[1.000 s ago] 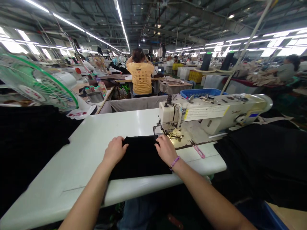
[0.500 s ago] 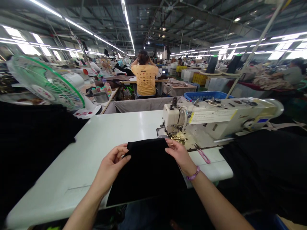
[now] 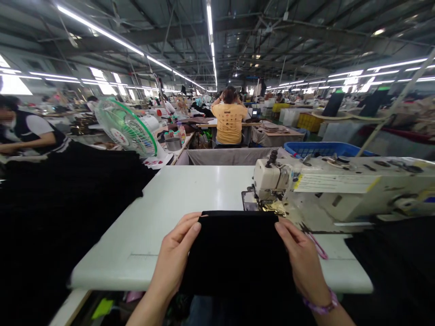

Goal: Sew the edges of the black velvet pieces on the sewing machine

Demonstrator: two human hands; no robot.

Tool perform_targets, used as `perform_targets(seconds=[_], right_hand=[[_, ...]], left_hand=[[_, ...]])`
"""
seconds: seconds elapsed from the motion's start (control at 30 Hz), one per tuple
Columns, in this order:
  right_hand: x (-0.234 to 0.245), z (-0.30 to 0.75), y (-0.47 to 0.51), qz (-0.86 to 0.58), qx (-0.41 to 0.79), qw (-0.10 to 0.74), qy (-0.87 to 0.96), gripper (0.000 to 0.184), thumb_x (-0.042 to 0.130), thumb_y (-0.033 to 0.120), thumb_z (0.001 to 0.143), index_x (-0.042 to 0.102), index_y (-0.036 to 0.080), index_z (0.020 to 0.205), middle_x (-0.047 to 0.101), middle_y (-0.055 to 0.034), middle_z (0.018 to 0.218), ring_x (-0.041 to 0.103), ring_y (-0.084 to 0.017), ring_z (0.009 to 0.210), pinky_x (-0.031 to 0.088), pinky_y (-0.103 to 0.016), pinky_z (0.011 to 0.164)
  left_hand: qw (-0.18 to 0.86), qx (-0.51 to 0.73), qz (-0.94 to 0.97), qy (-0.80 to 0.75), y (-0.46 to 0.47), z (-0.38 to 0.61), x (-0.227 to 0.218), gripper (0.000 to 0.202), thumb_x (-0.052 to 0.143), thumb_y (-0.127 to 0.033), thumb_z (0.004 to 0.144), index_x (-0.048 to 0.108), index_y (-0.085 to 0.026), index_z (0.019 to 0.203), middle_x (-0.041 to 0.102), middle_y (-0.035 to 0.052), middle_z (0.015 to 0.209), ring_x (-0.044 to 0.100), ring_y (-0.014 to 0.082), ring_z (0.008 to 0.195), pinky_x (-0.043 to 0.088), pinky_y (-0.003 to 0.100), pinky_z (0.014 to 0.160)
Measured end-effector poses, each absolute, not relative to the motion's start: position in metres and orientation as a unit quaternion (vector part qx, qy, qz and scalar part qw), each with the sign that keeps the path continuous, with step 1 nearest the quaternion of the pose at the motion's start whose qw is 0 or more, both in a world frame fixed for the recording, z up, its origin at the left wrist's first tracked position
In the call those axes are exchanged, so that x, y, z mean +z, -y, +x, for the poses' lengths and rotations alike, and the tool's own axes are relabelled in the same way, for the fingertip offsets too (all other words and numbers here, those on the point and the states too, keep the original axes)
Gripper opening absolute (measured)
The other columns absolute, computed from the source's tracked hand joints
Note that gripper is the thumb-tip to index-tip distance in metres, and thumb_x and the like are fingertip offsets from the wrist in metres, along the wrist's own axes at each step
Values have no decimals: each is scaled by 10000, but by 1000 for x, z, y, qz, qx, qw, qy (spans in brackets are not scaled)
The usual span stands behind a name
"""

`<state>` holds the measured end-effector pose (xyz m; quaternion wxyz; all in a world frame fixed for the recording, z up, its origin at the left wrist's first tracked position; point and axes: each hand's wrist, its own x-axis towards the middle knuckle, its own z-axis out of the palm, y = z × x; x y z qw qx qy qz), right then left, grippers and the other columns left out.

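Note:
A black fabric piece [image 3: 239,253] is stretched between my hands at the near edge of the white table, its top edge folded over. My left hand [image 3: 178,249] pinches the upper left corner between thumb and fingers. At the upper right corner my right hand [image 3: 301,249], with a purple band on the wrist, grips the cloth the same way. Just beyond the fabric stands a sewing machine [image 3: 326,185], its needle area near the fabric's top right. Pink-handled thread snips [image 3: 317,246] lie behind my right hand, partly covered by it.
Black cloth is heaped to the left [image 3: 68,217], and more black cloth [image 3: 408,258] lies at the right. A green-rimmed fan [image 3: 125,129] stands beyond the left heap. Behind the machine is a blue basket [image 3: 326,148]. One person [image 3: 229,120] sits ahead, another [image 3: 30,127] at far left.
My view has turned left, bringing a person at the far left into sight. The fabric is now held nearer and more squarely, my fingers gripping both upper corners.

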<state>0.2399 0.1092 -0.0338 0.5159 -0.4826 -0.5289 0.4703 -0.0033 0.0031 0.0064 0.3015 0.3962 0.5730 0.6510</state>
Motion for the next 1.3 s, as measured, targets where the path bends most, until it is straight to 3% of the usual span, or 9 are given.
perform_targets(seconds=[0.13, 0.3, 0.4, 0.5, 0.6, 0.73, 1.03, 1.3], right_hand=[[-37, 241, -110, -461, 547, 541, 442, 445, 843, 519, 671, 782, 214, 990, 733, -67, 1165, 570, -318, 1249, 361, -448, 1153], [-34, 240, -108, -434, 601, 566, 360, 423, 906, 457, 574, 785, 237, 914, 765, -23, 972, 669, -254, 1007, 531, -344, 938], [-30, 242, -107, -431, 613, 571, 335, 428, 923, 440, 548, 786, 245, 904, 764, -12, 956, 668, -232, 971, 532, -318, 919], [-26, 245, -106, -435, 621, 570, 317, 478, 942, 445, 498, 787, 240, 902, 762, -21, 997, 643, -258, 1064, 471, -358, 1029], [-23, 248, -106, -444, 613, 570, 320, 498, 943, 469, 474, 786, 234, 883, 760, -32, 980, 619, -289, 1114, 400, -412, 1106], [-23, 249, -105, -460, 594, 570, 333, 479, 928, 494, 484, 785, 233, 859, 753, -32, 949, 626, -291, 1068, 406, -425, 1090], [-20, 249, -101, -435, 586, 591, 345, 411, 918, 447, 526, 773, 232, 845, 738, -21, 892, 646, -238, 937, 536, -323, 862], [-17, 247, -104, -440, 582, 579, 363, 437, 909, 486, 553, 773, 210, 864, 749, -43, 900, 649, -256, 945, 499, -371, 926]], left_hand=[[283, 682, 340, -583, -8, 3, 10, 258, 832, -432, 736, 803, -238, 905, 734, 50, 1074, 645, 237, 1050, 492, 292, 949], [354, 729, 215, -545, -14, 13, 18, 362, 946, -405, 527, 802, -217, 801, 764, 49, 863, 694, 225, 885, 551, 273, 831], [361, 723, 231, -543, -13, 16, 20, 377, 929, -422, 569, 805, -202, 849, 768, 67, 908, 690, 238, 939, 543, 286, 888], [362, 713, 265, -539, -12, 16, 20, 368, 885, -447, 655, 805, -201, 917, 762, 73, 997, 670, 247, 1022, 505, 311, 985], [356, 712, 260, -546, -14, 16, 20, 386, 898, -456, 629, 806, -199, 903, 759, 72, 998, 659, 265, 1061, 490, 324, 1004], [356, 717, 214, -561, -17, 16, 20, 446, 944, -468, 519, 803, -189, 839, 762, 72, 916, 674, 260, 999, 510, 302, 925], [370, 719, 216, -547, -17, 18, 24, 446, 955, -424, 506, 772, -169, 823, 745, 55, 865, 635, 165, 846, 495, 227, 807], [356, 724, 191, -559, -25, 20, 31, 502, 980, -439, 388, 721, -158, 713, 677, -5, 737, 570, 93, 744, 461, 125, 692]])
